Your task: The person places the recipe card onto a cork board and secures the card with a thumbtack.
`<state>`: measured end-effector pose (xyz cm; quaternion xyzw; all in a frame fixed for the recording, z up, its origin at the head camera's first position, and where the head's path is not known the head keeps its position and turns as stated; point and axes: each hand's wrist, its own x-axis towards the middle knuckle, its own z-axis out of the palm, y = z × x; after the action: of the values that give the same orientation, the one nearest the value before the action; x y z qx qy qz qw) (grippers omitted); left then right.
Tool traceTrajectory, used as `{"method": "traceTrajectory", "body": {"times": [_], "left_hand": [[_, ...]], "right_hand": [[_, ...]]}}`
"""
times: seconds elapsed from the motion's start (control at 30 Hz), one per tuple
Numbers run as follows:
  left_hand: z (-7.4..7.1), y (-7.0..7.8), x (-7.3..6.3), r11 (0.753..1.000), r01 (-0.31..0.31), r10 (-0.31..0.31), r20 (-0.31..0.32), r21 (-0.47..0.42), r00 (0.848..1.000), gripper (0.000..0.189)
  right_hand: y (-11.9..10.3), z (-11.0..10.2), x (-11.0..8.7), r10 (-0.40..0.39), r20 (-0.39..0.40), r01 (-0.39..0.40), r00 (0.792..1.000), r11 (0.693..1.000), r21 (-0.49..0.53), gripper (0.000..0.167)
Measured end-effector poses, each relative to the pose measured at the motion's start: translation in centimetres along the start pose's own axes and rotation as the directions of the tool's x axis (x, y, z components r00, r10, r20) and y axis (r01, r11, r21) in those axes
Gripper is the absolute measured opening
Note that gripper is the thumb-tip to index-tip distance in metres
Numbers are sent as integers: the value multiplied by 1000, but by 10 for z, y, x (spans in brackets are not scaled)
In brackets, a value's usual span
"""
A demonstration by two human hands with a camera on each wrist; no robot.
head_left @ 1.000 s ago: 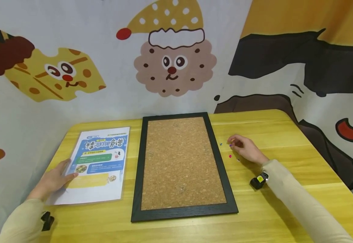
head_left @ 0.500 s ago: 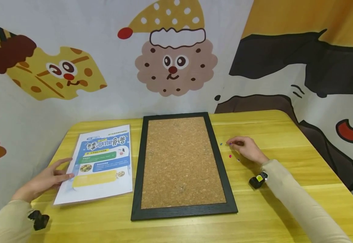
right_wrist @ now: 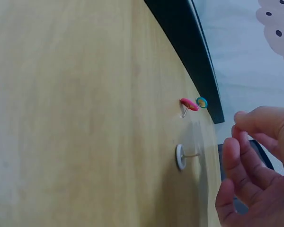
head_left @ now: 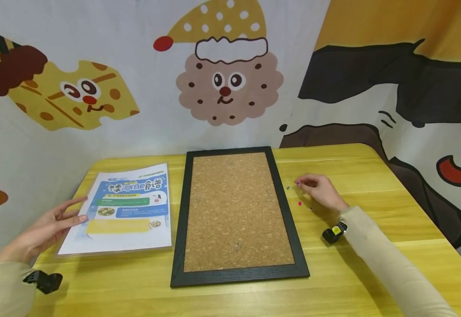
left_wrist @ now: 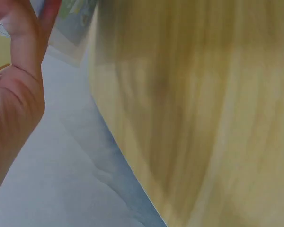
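Note:
My left hand (head_left: 44,226) holds a laminated printed sheet (head_left: 115,245) by its left edge, thumb on top. The sheet's left side is tilted up off the table in the head view. To the right of a black-framed corkboard (head_left: 238,211), my right hand (head_left: 321,190) pinches a small purple thumbtack (head_left: 298,183) between thumb and forefinger. That thumbtack is hidden by the fingers in the right wrist view. Close to this hand lie a pink thumbtack (right_wrist: 188,104), a blue-green thumbtack (right_wrist: 201,102) and a white thumbtack (right_wrist: 181,157), its pin sticking up.
The corkboard lies flat in the middle of the yellow wood-grain table (head_left: 373,176), between my hands. A white curtain (head_left: 147,132) with cartoon prints hangs behind the table and along its sides.
My left hand has shifted left and regripped the sheet's edge, lifting that side. My right hand has risen slightly with the purple thumbtack between its fingertips.

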<state>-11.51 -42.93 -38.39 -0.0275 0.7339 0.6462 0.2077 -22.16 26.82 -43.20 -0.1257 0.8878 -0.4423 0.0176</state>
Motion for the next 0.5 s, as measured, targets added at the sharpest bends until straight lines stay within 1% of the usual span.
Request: {"method": "traceTrajectory", "body": {"times": [0.1, 0.2, 0.33, 0.5], "left_hand": [[2, 4, -1, 999, -43, 44, 27, -31, 999, 71], [6, 6, -1, 992, -102, 107, 56, -77, 993, 58], [10, 11, 0, 972, -185, 200, 100, -144, 975, 54], [15, 21, 0, 948, -246, 276, 135, -204, 952, 55]], "right_hand": [[-2, 1, 1, -9, -11, 10, 1000, 1000, 15, 21], [-6, 1, 2, -20, -20, 21, 1000, 999, 43, 21], [-12, 2, 3, -20, -27, 22, 999, 997, 69, 21], [-19, 4, 5, -26, -35, 28, 999, 997, 71, 21]]}}
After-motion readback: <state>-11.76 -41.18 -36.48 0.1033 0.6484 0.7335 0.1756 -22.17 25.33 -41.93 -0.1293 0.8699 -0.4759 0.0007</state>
